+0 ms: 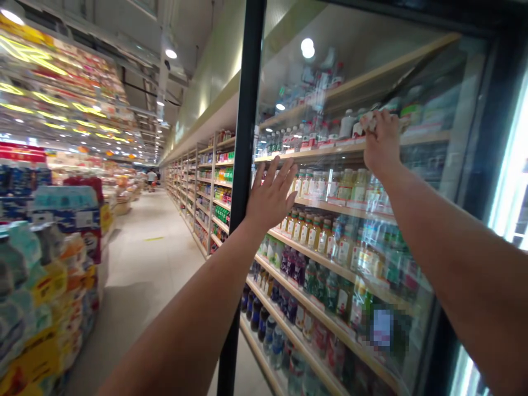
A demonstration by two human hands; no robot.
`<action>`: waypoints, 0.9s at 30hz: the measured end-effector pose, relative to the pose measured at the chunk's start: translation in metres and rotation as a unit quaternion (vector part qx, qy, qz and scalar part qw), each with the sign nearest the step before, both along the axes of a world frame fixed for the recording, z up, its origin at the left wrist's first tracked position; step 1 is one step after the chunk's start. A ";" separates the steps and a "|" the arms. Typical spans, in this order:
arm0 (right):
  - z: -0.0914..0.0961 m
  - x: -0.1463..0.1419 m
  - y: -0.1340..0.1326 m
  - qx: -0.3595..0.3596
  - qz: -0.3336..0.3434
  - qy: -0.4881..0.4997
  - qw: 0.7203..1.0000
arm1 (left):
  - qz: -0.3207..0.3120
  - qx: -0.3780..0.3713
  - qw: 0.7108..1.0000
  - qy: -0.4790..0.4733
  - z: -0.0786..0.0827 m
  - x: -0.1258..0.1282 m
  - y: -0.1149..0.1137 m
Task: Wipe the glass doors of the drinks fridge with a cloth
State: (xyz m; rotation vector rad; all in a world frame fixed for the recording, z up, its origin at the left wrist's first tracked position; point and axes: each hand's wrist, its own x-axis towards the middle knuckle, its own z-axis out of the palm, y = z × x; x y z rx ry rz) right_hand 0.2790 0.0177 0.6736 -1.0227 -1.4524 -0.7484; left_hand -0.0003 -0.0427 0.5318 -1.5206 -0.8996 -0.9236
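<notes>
A tall glass door (433, 220) with a black frame (248, 99) stands in front of me, and shelves of bottled drinks (313, 236) show through it. My left hand (270, 195) lies flat on the glass beside the frame's edge, fingers stretched and spread, holding nothing. Higher up and to the right, my right hand (381, 144) presses against the glass. Its fingers are curled over a small whitish thing (368, 122) that I cannot make out, perhaps a cloth.
A supermarket aisle (152, 242) runs away on the left, with long shelves (202, 192) along its right side. Stacked packs of goods (49, 264) stand at the near left. A person (152, 177) is far down the aisle. A bright strip (513, 176) edges the cooler at right.
</notes>
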 end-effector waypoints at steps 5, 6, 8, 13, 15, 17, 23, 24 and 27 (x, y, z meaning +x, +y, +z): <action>-0.014 -0.026 -0.007 0.010 0.025 -0.035 0.999 | -0.003 -0.005 1.000 -0.003 0.000 0.000 -0.002; -0.022 -0.030 -0.008 0.019 0.033 -0.051 0.998 | -0.006 -0.007 1.000 -0.004 0.000 0.000 -0.003; -0.039 -0.036 -0.010 0.030 0.044 -0.082 0.995 | -0.013 -0.012 1.000 -0.004 0.000 0.001 -0.005; -0.085 -0.035 -0.017 0.024 0.057 -0.151 0.987 | -0.018 -0.032 0.999 -0.008 0.001 0.003 -0.008; -0.103 -0.028 -0.018 0.021 0.064 -0.180 0.981 | -0.019 -0.040 0.999 -0.012 0.002 0.004 -0.009; -0.120 -0.017 -0.019 0.017 0.069 -0.208 0.976 | -0.022 -0.045 0.999 -0.014 0.002 0.005 -0.010; -0.133 0.033 -0.016 0.014 0.065 -0.226 0.972 | -0.024 -0.045 0.999 -0.011 0.004 0.006 -0.015; -0.129 0.040 -0.013 0.015 0.063 -0.210 0.976 | -0.024 -0.045 0.999 -0.011 0.004 0.007 -0.016; -0.110 0.055 -0.005 0.020 0.059 -0.148 0.987 | -0.021 -0.040 0.999 -0.010 0.003 0.007 -0.017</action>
